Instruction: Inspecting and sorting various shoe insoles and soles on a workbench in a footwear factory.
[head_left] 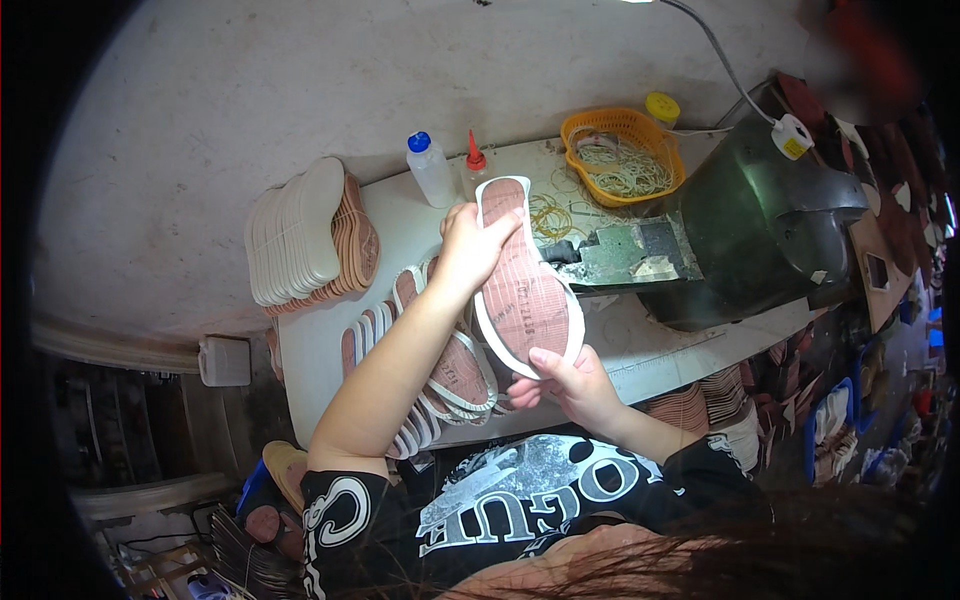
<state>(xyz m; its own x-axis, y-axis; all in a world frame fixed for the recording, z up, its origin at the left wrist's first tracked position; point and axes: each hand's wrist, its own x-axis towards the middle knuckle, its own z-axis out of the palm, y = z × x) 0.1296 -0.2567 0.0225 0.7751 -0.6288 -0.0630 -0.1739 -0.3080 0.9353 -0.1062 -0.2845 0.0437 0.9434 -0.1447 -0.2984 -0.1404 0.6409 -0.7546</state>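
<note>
My left hand clasps a pink insole near its narrow end. My right hand pinches the broad end.

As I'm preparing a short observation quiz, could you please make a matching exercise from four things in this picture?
1. Insole
2. Basket
3. Translucent bottle
4. Bulky machine

A. Dark green
B. Holds a tangle of pale loops
C. Gripped by left hand and right hand
D. Topped with a blue cap

Pairs: 1-C, 2-B, 3-D, 4-A.
</note>
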